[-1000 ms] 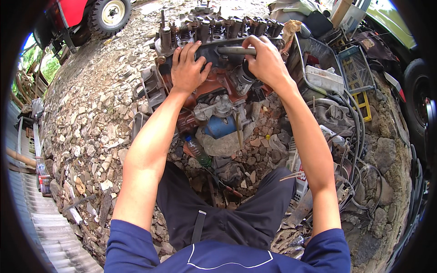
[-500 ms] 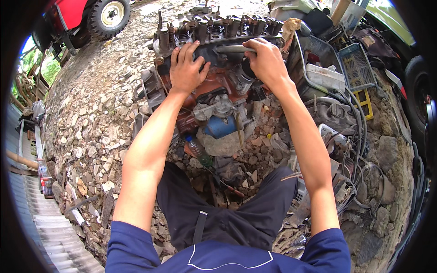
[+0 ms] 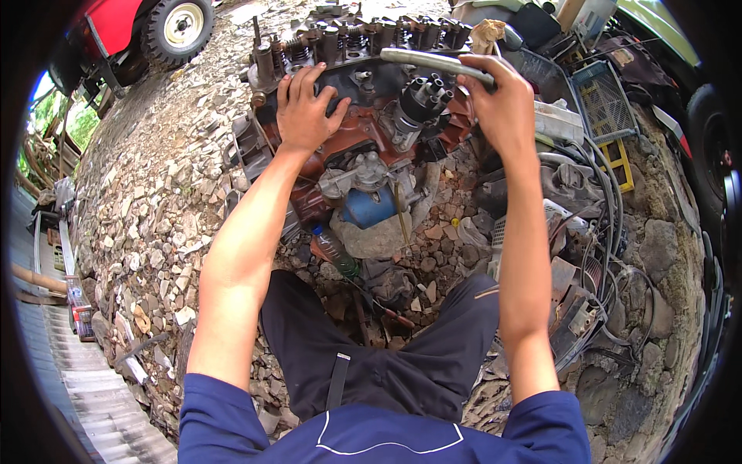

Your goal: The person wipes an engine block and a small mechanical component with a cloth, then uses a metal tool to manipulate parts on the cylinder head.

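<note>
An engine block [image 3: 345, 143] with orange-red paint stands in front of me, its cylinder head [image 3: 352, 48] topped by a row of springs and rocker parts. My left hand [image 3: 308, 112] rests at the head's left side edge, fingers spread and holding nothing. In my right hand [image 3: 498, 100] is a grey metal bar [image 3: 429, 59], gripped near its right end; its free end reaches left over the head's near edge. A black distributor cap [image 3: 425, 97] stands just below the bar. Nearer me are a grey metal housing [image 3: 363, 176] and a blue cylinder [image 3: 369, 207].
Loose stones [image 3: 162, 209] cover the ground at left. To the right lie a grey crate [image 3: 607, 100], a yellow plastic piece [image 3: 616, 164], black hoses [image 3: 610, 193] and scrap parts. A plastic bottle [image 3: 336, 251] lies between my legs. A red vehicle's wheel [image 3: 184, 27] is at far left.
My right hand has moved right with the bar, which has come away from the side of the cylinder head, uncovering the distributor cap. The left hand stays on the engine, nearly unmoved.
</note>
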Tool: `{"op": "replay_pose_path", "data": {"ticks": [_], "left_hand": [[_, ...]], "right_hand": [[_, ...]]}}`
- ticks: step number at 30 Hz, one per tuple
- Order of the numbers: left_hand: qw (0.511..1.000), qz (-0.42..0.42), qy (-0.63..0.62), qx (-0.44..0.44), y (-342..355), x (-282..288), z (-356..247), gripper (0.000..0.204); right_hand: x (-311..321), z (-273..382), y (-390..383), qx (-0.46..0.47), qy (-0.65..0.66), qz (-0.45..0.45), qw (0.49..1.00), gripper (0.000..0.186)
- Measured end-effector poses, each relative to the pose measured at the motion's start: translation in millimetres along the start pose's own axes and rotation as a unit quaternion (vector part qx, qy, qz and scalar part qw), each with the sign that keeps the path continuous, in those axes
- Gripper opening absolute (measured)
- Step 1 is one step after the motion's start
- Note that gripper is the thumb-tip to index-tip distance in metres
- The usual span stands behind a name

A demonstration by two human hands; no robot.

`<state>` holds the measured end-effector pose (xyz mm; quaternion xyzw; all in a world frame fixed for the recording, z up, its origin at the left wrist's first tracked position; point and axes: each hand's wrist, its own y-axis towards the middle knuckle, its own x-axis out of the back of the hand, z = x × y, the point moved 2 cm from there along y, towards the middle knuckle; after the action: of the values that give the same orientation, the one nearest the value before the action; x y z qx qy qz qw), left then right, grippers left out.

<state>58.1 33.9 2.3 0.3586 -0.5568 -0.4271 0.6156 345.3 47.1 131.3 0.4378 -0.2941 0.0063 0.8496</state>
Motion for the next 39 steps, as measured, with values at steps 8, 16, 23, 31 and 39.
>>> {"op": "replay_pose_path", "data": {"ticks": [8, 16, 23, 31, 39], "left_hand": [[0.997, 0.046, -0.059, 0.010, 7.7, 19.9, -5.5, 0.025], [0.984, 0.172, -0.036, -0.019, 13.9, 40.4, -4.4, 0.041], [0.977, 0.210, -0.033, -0.026, 8.7, 41.4, -5.8, 0.056], [0.991, 0.101, -0.080, 0.024, 2.1, 40.1, -27.3, 0.036], [0.975, 0.146, -0.086, 0.144, -53.6, 49.6, -70.7, 0.031]], "right_hand": [[-36.2, -13.9, -152.3, -0.318, 0.333, -0.047, 0.886, 0.022], [-128.8, -62.5, -348.5, -0.407, 0.125, 0.155, 0.891, 0.046], [-194.2, -53.7, -423.8, -0.369, 0.017, 0.405, 0.836, 0.043], [-208.3, -69.8, -422.0, -0.369, 0.076, 0.277, 0.884, 0.025], [-126.1, -11.3, -186.1, -0.182, 0.077, 0.046, 0.979, 0.031]]}}
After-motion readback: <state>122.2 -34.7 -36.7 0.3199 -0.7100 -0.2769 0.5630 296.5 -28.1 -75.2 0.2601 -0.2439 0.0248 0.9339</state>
